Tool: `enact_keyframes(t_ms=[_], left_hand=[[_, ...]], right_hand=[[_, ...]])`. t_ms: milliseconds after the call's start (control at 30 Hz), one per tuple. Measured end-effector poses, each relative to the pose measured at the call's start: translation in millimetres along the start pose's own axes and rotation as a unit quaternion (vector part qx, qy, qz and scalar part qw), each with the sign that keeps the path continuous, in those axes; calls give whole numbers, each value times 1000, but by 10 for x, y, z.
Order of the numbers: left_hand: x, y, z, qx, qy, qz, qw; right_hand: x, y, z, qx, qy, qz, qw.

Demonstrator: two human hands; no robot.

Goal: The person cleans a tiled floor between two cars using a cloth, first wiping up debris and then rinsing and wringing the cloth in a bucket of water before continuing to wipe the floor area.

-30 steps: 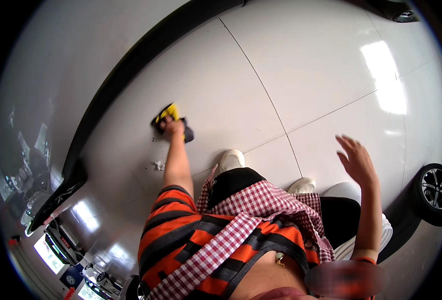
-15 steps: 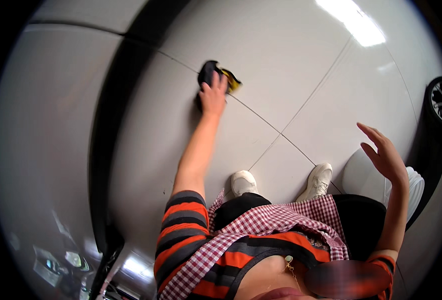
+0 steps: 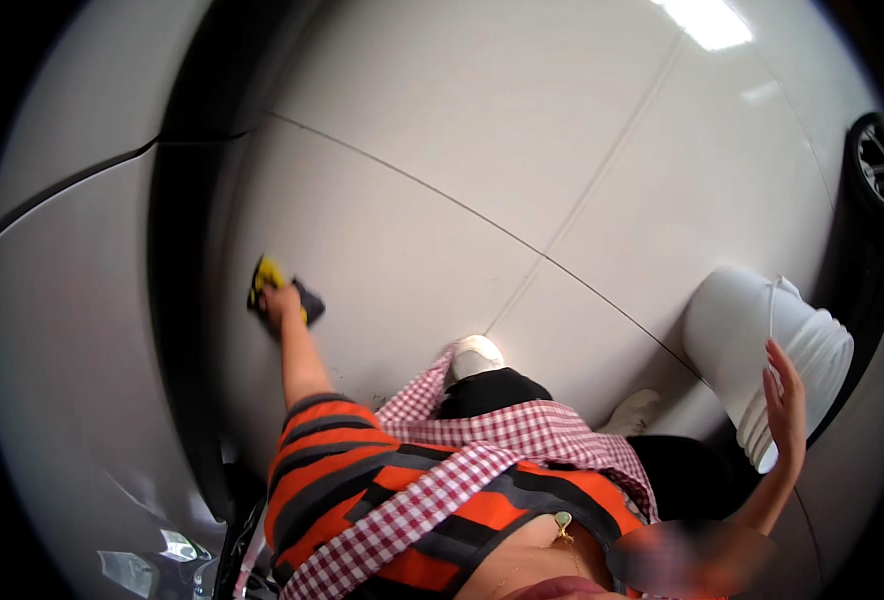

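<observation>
Left hand [image 3: 283, 301]: fingers grasping black-and-yellow cloth [image 3: 309, 299] on floor [image 3: 412, 270] | Right hand [image 3: 788, 412]: fingers loose, by white bucket [image 3: 727, 325], contact unclear | Advise: cloth flat, even pressure.

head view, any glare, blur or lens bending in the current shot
Head view: bright white glare on the floor at upper right; head view: fisheye bows the long dark sill at left and blackens the corners; head view: the yellow-and-dark cloth by the left hand looks slightly soft.
</observation>
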State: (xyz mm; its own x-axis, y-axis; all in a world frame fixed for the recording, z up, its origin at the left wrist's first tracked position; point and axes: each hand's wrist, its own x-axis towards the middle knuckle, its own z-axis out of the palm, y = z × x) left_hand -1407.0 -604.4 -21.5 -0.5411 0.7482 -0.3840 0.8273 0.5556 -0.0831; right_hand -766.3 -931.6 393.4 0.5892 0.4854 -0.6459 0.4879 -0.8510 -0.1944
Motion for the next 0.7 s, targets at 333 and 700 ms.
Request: enact_keyframes(t_ms=[333, 700], left_hand=[[-1262, -747, 562, -115, -109, 97, 983], [-5191, 2964, -1558, -421, -538, 551, 480]], right_hand=[[106, -126, 429, 13, 22, -147, 989], [-642, 1311, -106, 345, 261, -254, 865]])
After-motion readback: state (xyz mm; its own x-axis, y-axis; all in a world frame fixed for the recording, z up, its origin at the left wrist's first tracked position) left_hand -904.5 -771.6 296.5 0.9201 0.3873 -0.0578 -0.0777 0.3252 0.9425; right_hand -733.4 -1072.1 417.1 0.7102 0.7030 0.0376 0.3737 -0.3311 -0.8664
